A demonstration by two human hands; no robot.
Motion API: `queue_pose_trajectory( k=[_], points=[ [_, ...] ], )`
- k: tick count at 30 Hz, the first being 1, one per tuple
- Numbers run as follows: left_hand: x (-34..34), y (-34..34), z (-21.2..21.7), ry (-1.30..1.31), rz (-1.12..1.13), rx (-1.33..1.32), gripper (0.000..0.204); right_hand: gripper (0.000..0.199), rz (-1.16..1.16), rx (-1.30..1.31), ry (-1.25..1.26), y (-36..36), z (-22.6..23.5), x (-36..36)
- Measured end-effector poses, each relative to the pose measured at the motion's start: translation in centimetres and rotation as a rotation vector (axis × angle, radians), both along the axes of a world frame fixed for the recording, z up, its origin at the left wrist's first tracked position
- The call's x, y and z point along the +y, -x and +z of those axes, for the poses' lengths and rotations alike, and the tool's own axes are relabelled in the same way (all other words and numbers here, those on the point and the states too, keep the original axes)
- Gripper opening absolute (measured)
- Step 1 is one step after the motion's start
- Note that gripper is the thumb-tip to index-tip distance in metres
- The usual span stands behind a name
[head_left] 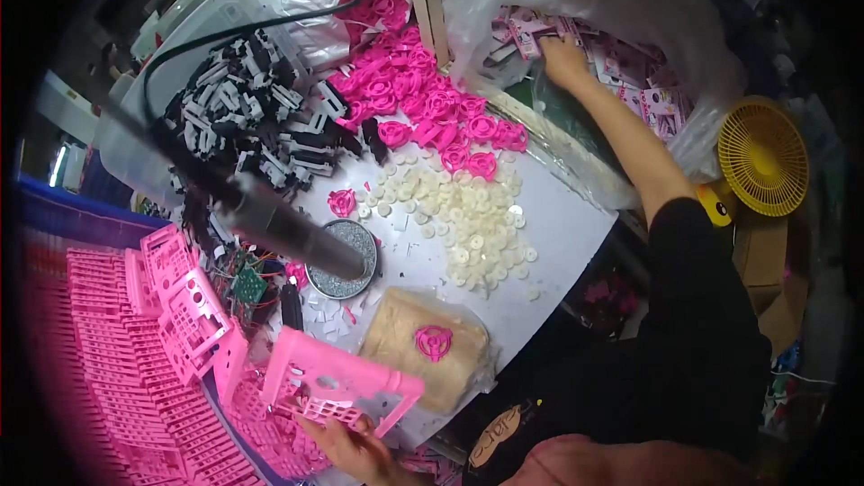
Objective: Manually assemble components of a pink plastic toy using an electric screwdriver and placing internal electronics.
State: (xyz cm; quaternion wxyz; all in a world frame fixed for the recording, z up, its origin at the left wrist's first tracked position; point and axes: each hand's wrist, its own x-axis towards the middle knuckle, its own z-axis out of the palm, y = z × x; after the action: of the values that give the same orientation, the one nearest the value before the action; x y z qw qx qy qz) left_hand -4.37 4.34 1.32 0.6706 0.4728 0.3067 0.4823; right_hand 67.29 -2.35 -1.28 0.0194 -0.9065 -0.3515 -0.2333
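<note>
A: What colour is the frame (346,387) in the left hand's (355,445) grip?

B: Bright pink, pierced with a grid of slots, like the pink frames (171,306) stacked just left of that grip.

A: And beyond it?

B: A tan pad (400,342) bearing one magenta wheel (434,342), cream discs (468,216) on the pale grey worktop (567,225), magenta wheels (423,99), black-and-white clips (256,117).

A: By the right hand's (562,58) grip?

B: Pink printed cards (630,63); further right, a yellow fan (763,157).

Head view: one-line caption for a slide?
Left hand grips a pink plastic grille housing while right hand reaches into a clear bag of pink printed cards.
</note>
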Motion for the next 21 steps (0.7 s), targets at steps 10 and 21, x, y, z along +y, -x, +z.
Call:
queue_pose_trajectory(
  k=[10,21],
  points=[
    [-4.8,-3.1,-2.6,-0.466,0.375,0.525,0.070,0.017,0.326,0.239,-0.110,10.2,6.9,0.8],
    [-4.5,-9.6,-1.9,-0.368,0.119,0.264,0.044,0.044,1.502,0.896,-0.226,42.0,11.4,0.3]
  ],
)
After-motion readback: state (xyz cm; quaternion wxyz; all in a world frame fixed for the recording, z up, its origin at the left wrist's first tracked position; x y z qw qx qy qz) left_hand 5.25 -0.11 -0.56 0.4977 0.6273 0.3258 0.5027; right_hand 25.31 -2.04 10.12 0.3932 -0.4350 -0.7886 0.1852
